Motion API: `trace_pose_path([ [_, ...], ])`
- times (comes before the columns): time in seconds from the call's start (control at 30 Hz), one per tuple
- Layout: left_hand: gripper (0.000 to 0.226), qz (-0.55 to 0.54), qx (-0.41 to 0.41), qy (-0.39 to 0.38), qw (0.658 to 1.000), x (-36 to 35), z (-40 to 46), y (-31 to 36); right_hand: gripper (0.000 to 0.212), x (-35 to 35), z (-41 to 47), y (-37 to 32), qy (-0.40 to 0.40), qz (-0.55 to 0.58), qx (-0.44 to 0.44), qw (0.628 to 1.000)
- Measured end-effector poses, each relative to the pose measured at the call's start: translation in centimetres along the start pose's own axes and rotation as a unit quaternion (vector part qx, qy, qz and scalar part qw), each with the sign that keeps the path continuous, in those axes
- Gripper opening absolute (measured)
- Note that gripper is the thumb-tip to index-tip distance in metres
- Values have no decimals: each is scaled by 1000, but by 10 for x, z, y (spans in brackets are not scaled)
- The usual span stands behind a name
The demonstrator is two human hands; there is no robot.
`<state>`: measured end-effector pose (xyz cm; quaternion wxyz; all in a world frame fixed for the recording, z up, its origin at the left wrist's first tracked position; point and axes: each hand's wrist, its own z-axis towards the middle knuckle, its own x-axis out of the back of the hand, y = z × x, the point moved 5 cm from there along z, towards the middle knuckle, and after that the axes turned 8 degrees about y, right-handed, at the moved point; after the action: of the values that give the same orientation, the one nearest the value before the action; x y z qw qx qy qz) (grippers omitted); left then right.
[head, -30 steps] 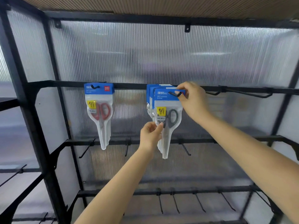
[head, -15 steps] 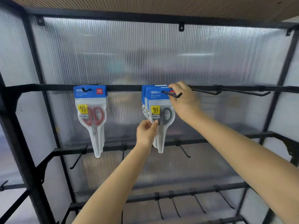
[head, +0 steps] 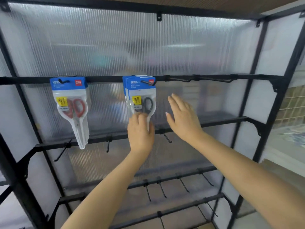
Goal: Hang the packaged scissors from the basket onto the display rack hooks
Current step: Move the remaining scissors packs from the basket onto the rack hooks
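left hand (head: 141,131) pinches the grey pack's (head: 141,98) bottom tip; right hand (head: 182,117), at its 3 o'clock, is spread, released, fingers up.

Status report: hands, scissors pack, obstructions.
Left hand holding black scissors pack low. Right hand open, clear. Pack on hook. Nothing blocking.

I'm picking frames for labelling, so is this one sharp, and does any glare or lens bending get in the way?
Head view: the right hand is smeared by motion blur and the rack's right edge is soft; the black-handled scissors pack and red-handled scissors pack stay readable. Bright glare streaks the ribbed back panel near the top. Wide-angle distortion bows the rack's black frame.
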<state>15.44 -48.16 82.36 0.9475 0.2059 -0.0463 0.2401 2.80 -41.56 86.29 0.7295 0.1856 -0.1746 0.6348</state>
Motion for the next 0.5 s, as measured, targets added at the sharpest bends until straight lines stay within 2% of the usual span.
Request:
trace_pose_path([
  [0.07,15,-6,-91,-79,993,-13,-21,23,50,7,-27,15,-15,-25,-9,1000],
  [0.17,23,-16,-157,-197,968,-38,-61,59,52,21,-75,48,-47,-62,-54,996],
  [0.37,33,-46,-226,-351,908,-88,-140,161,47,78,-193,130,-142,-150,-169,964],
  [0.5,39,-138,-247,-423,861,-100,-199,252,56,146,-276,172,-164,-213,-273,924],
])
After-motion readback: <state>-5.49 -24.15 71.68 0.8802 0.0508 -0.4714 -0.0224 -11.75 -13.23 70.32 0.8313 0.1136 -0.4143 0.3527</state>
